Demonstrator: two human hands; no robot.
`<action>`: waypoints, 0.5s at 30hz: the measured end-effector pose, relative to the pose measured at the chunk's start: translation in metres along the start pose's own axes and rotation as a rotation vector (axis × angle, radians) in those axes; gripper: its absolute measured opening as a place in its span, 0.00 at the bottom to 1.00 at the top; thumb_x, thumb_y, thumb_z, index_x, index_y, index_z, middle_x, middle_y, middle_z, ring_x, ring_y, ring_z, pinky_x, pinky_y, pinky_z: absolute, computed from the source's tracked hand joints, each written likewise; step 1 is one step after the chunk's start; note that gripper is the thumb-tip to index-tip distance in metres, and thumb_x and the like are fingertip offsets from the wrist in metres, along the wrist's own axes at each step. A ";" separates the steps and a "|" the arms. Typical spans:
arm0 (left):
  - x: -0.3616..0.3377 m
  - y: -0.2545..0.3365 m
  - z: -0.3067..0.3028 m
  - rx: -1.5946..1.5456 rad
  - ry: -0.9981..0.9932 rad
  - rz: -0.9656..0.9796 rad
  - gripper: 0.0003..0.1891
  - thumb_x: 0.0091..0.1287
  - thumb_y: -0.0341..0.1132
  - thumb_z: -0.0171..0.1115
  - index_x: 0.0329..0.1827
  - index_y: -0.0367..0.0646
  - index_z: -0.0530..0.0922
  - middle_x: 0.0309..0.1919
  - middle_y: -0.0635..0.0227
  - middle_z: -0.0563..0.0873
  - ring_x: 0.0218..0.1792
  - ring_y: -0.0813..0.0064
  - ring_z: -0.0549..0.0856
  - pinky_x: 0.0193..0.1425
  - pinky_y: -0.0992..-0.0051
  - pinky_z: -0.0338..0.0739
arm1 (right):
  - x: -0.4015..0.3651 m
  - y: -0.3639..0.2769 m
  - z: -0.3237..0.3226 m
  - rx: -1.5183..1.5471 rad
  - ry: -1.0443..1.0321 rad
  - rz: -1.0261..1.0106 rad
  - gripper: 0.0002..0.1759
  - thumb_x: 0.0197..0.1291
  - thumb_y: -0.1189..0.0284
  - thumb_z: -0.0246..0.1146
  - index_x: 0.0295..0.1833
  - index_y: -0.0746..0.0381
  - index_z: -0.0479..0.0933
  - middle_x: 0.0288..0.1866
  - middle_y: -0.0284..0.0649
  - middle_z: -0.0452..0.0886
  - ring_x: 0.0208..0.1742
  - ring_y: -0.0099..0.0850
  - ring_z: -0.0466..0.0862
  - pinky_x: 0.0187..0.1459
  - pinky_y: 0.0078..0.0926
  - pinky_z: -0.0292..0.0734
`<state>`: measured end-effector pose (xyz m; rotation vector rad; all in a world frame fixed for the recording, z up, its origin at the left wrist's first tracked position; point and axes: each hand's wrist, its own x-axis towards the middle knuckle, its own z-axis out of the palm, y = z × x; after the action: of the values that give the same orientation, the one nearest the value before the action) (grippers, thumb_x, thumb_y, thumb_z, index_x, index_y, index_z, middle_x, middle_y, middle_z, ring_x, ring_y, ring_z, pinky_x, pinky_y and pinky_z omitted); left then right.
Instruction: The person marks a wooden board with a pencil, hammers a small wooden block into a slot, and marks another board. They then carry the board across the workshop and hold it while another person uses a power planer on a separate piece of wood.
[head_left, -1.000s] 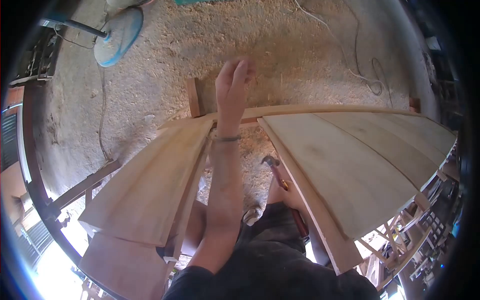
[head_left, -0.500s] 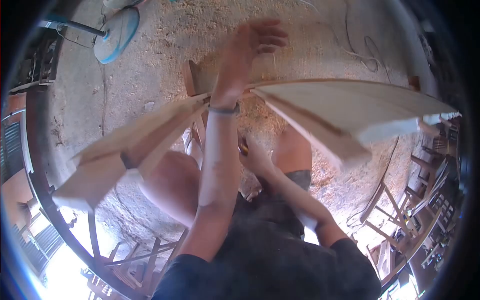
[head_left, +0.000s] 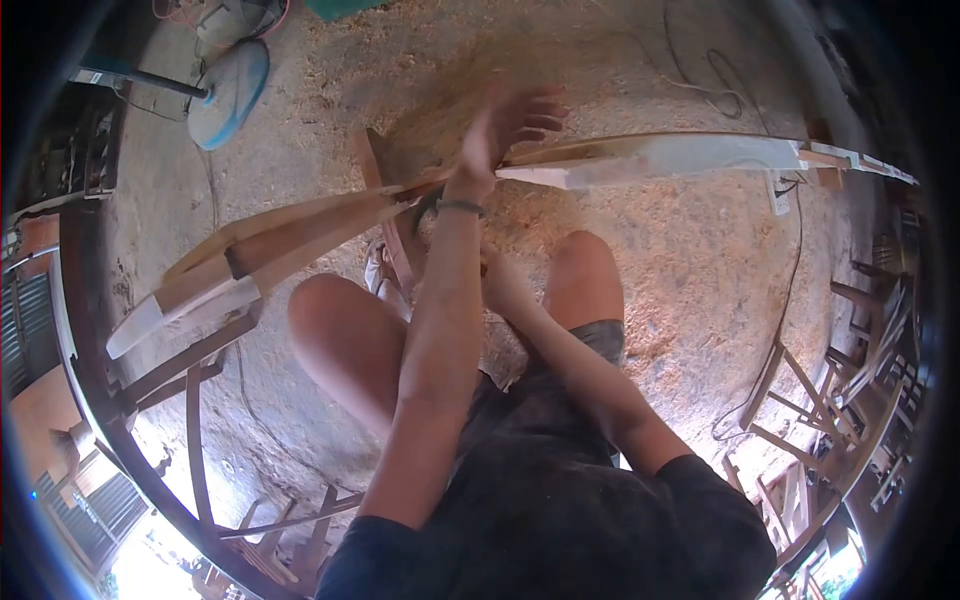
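My left hand reaches forward with fingers spread, a dark band at its wrist. It overlaps the middle of a long pale wooden piece, whose ends stretch out to both sides. The right stretch of the wood shows a narrow whitish edge. My right hand is closed low between my knees, partly behind my left forearm; a small yellowish bit shows at its fingers, and I cannot tell what it holds. Near my left wrist, a dark curved shape peeks out beneath the wood. A brown board crosses under it.
Wood shavings and dust cover the rough floor. A fan with a round blue-edged base stands at the upper left. Cables run along the floor, one to a white power strip. Wooden frames stack at the right; others are at the lower left.
The wood has turned, so the right stretch's broad face has given way to its narrow edge. My left hand stays stretched out, slightly lower in view. My right hand remains low between my knees.
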<state>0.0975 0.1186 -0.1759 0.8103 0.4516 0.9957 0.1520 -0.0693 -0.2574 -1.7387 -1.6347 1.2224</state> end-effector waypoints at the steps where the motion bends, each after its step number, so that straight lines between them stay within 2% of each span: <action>1: 0.000 -0.001 -0.001 -0.007 0.002 0.002 0.43 0.76 0.69 0.26 0.66 0.40 0.76 0.49 0.61 0.88 0.50 0.69 0.85 0.56 0.70 0.74 | -0.001 -0.005 0.001 0.059 0.095 0.056 0.23 0.62 0.64 0.64 0.58 0.66 0.73 0.36 0.61 0.84 0.40 0.61 0.84 0.42 0.57 0.77; 5: -0.001 -0.003 0.000 -0.029 0.022 0.006 0.44 0.75 0.70 0.27 0.66 0.40 0.76 0.49 0.61 0.88 0.49 0.68 0.85 0.55 0.70 0.75 | -0.002 0.003 0.013 -0.116 -0.128 -0.047 0.25 0.61 0.65 0.64 0.60 0.66 0.73 0.35 0.61 0.84 0.39 0.61 0.84 0.41 0.57 0.77; 7: -0.003 -0.002 0.002 -0.032 0.054 0.003 0.45 0.74 0.71 0.27 0.66 0.39 0.75 0.49 0.60 0.88 0.49 0.68 0.86 0.55 0.69 0.75 | -0.006 -0.027 -0.025 -0.192 -0.275 -0.033 0.25 0.61 0.65 0.64 0.61 0.66 0.72 0.34 0.61 0.83 0.39 0.60 0.84 0.40 0.57 0.77; 10: 0.003 -0.002 -0.001 -0.056 0.018 -0.006 0.45 0.74 0.71 0.27 0.67 0.38 0.74 0.49 0.59 0.87 0.49 0.67 0.86 0.55 0.69 0.75 | 0.003 -0.005 -0.008 -0.013 0.046 0.073 0.25 0.61 0.65 0.64 0.61 0.65 0.72 0.35 0.60 0.84 0.39 0.59 0.84 0.40 0.57 0.77; 13: 0.002 -0.005 -0.004 0.000 0.017 0.024 0.45 0.74 0.71 0.27 0.68 0.37 0.73 0.50 0.58 0.87 0.49 0.66 0.85 0.56 0.69 0.74 | -0.005 0.002 0.027 -0.036 0.023 0.022 0.23 0.61 0.64 0.64 0.58 0.65 0.74 0.35 0.59 0.84 0.38 0.58 0.84 0.40 0.55 0.78; 15: -0.002 -0.006 -0.005 -0.053 0.008 0.018 0.45 0.74 0.71 0.27 0.68 0.37 0.73 0.50 0.58 0.87 0.49 0.66 0.85 0.56 0.69 0.74 | -0.014 0.014 0.021 -0.069 -0.162 -0.128 0.23 0.62 0.63 0.64 0.58 0.66 0.74 0.35 0.58 0.84 0.38 0.59 0.84 0.40 0.55 0.78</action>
<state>0.0971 0.1173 -0.1840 0.7638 0.4236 1.0243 0.1437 -0.0905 -0.2757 -1.5832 -1.8712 1.2880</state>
